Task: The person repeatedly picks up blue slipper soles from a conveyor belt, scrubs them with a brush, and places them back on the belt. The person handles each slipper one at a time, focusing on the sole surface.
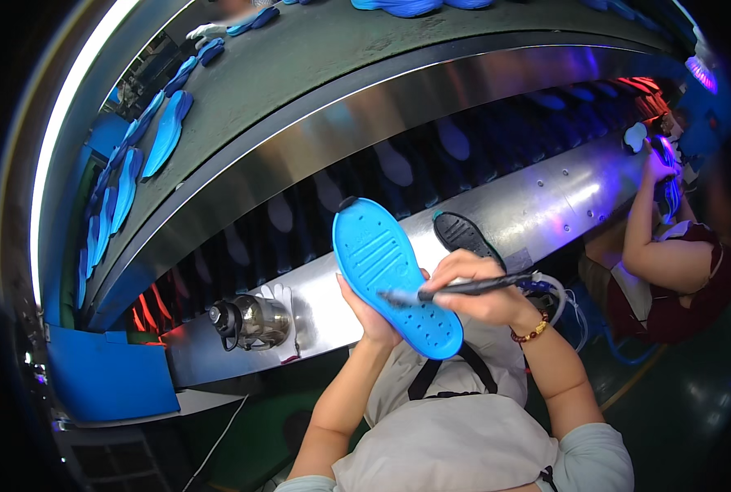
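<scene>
My left hand [371, 316] holds a bright blue shoe sole [386, 271] from underneath, its ribbed face turned up toward me. My right hand [480, 289] grips a dark pen-like tool [456, 289] with a hose at its back end. The tool's tip rests on the lower middle of the sole. Both hands are over the metal ledge [546, 205], in front of my chest.
A black sole [464, 234] lies on the ledge just behind my right hand. A steel jug [252, 321] and a white glove [279, 295] sit on the ledge to the left. Several blue soles [167, 135] ride the upper belt. Another person [669, 262] works at the right.
</scene>
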Motion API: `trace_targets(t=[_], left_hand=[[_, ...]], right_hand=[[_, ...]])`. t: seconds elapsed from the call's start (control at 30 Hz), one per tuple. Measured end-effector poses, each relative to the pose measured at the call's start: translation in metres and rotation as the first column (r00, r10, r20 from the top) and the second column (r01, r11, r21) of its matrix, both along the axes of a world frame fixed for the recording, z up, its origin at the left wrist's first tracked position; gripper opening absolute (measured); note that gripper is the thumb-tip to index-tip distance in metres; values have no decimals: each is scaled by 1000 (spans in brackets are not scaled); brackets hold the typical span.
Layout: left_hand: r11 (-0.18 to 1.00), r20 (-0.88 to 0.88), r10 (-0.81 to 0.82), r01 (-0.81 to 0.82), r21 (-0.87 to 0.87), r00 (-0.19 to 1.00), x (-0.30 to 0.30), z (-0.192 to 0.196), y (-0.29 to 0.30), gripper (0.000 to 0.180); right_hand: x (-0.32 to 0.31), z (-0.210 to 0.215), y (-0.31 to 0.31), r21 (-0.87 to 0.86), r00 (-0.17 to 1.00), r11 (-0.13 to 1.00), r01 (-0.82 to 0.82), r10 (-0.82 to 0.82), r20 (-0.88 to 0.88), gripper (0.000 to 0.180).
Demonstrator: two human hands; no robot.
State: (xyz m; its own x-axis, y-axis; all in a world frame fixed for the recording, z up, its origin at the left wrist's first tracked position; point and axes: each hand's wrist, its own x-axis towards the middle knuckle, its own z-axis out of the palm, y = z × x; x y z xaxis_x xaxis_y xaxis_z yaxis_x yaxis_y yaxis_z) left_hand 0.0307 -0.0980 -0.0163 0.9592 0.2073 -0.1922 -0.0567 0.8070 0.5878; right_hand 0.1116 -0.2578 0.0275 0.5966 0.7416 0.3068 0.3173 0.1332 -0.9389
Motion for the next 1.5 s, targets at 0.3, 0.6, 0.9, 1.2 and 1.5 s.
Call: trace_targets(t=[0.3,0.6,0.9,1.2,1.5], left_hand=[[989,208,120,-98,-112,971,19,12,16,97],[981,279,190,-172,-87,941,23,31,26,97],[985,204,157,-168,40,966,24,36,30,99],[987,235,96,-123,101,967,24,38,37,101],[992,222,-2,30,-125,975,5,38,-6,91]], right_hand=[[-6,7,-10,-49,972,996,-79,88,219,23],[-5,7,-19,-111,976,982,-151,166,142,24],[-9,3,-20,-68,976,988,-136,146,161,23],[-8,1,-18,-62,977,977,-202,205,53,25],[-30,-13,-3,355,553,912,206,191,-811,24]])
